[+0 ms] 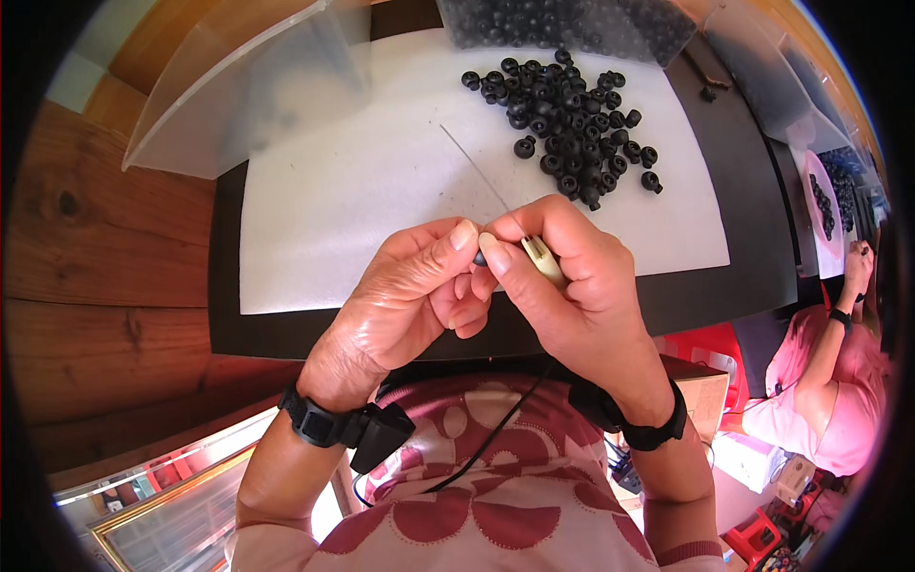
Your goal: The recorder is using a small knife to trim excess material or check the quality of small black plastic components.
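Observation:
My left hand [410,291] pinches a small black bead [479,257] between thumb and forefinger. My right hand [562,286] grips a cream-handled tool [539,255] whose long thin needle [481,176] points up and away over the white mat [381,181]. The bead sits at the base of the needle, where both hands meet. A pile of several black beads [572,124] lies on the mat, beyond the hands to the right.
A clear plastic bag [257,86] lies at the mat's far left, and a bag of black beads [572,24] at the far edge. The mat rests on a dark board [753,238] over a wooden table. Another person in pink [829,381] sits at the right.

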### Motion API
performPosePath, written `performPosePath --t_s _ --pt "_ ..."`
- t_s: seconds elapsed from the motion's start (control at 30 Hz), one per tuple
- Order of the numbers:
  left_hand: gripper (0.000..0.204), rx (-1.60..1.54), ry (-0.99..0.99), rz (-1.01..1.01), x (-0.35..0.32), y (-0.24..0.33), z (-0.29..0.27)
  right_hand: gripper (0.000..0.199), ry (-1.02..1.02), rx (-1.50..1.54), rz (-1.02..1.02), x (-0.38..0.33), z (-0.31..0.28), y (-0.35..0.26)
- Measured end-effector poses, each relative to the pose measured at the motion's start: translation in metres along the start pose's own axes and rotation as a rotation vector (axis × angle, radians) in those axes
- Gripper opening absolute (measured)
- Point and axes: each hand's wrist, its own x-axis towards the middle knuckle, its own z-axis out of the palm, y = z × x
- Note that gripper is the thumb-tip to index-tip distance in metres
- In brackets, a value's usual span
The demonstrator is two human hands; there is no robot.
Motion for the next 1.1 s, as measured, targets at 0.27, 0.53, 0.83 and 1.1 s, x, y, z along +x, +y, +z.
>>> performPosePath --t_s 0.27,0.53,0.83,1.1 --pt "0.033 -0.063 -0.028 0.027 0.0 0.003 -0.001 0.02 0.046 -0.205 -0.125 0.0 0.0 0.003" --pt "0.038 0.082 0.006 0.004 0.0 0.004 0.002 0.018 0.029 -0.173 -0.081 -0.001 -0.001 -0.006" --pt "0.037 0.137 -0.036 0.062 0.006 0.008 0.003 0.015 0.078 0.086 0.04 0.007 -0.004 -0.003" --pt "0.033 0.047 -0.067 0.13 0.013 0.002 -0.006 0.022 0.045 -0.123 0.068 -0.011 -0.005 -0.01"
